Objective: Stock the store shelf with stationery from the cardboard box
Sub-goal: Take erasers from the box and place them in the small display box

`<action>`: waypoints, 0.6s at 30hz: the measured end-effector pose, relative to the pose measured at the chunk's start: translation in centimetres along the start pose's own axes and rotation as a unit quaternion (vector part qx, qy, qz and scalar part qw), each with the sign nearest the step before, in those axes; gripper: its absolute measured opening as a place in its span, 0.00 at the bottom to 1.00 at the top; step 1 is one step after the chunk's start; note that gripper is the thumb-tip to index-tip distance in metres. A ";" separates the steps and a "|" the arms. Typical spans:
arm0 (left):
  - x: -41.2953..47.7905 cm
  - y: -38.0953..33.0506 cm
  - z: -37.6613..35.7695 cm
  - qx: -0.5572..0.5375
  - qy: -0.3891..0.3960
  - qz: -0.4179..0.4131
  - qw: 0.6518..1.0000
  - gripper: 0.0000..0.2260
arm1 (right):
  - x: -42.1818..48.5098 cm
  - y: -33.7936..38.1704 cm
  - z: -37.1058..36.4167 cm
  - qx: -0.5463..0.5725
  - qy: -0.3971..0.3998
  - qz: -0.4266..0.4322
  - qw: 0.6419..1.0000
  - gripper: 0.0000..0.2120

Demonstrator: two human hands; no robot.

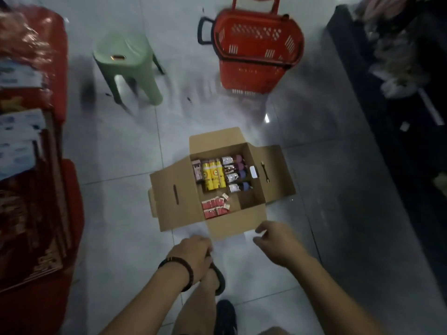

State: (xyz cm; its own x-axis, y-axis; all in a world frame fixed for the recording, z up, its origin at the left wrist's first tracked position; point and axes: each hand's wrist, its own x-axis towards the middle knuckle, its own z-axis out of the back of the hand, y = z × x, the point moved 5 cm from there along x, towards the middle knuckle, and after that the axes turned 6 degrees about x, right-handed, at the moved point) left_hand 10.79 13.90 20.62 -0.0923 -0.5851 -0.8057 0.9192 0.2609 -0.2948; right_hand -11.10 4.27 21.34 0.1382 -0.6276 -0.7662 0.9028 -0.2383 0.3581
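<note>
A cardboard box (pixel 169 189) is seen standing on the tiled floor (pixel 116 151), approx. mid-frame, all four flaps folded outward & flat. Inside, stock is packed toward the far and L side: three yellow tubes (pixel 214 175) laid side by side, a small pinkish pack (pixel 197 170) touching them on the L, and a column of silver-and-purple items (pixel 235 172) just beside them on the R. Red packets (pixel 214 208) are grouped in the near-L corner. The near-R part of the box bottom is left bare.

The R hand (pixel 278 243) is held just beyond the near flap, not touching it; its grip is unclosed, fingers loosely curled, thumb apart, nothing held. The L hand (pixel 193 253), w/ a dark bead bracelet (pixel 180 270) at the wrist, is hung over a sandalled foot (pixel 215 279); its fingers are turned under and hidden, so the grip cannot be told.

A green plastic stool (pixel 125 59) and a red wheeled shopping basket (pixel 256 44) are stood farther back, well apart from the box. A dark store shelf (pixel 399 76) is seen at the R edge; goods on it are too blurred to name.
</note>
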 end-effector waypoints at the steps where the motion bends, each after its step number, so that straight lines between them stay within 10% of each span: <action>1: 2.9 0.3 -0.5 0.005 0.007 0.005 1.000 0.12 | 3.3 0.0 -0.1 0.000 0.002 0.006 1.000 0.15; 8: 20.2 2.4 -6.0 -0.033 0.018 0.050 0.998 0.18 | 27.1 -1.6 -6.6 -0.079 0.081 0.039 0.993 0.11; 18: 39.1 6.8 -14.2 -0.079 -0.086 0.120 0.986 0.21 | 47.5 -6.0 -21.2 -0.202 0.135 0.175 0.954 0.40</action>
State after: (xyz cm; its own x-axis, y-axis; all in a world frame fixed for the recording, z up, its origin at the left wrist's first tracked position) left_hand 8.03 3.73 -20.20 0.1998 -0.6104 -0.7665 0.8347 0.5157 -0.1931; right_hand -1.30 -8.36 -28.47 0.5114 -0.3894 -0.7661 0.8574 0.2916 0.4241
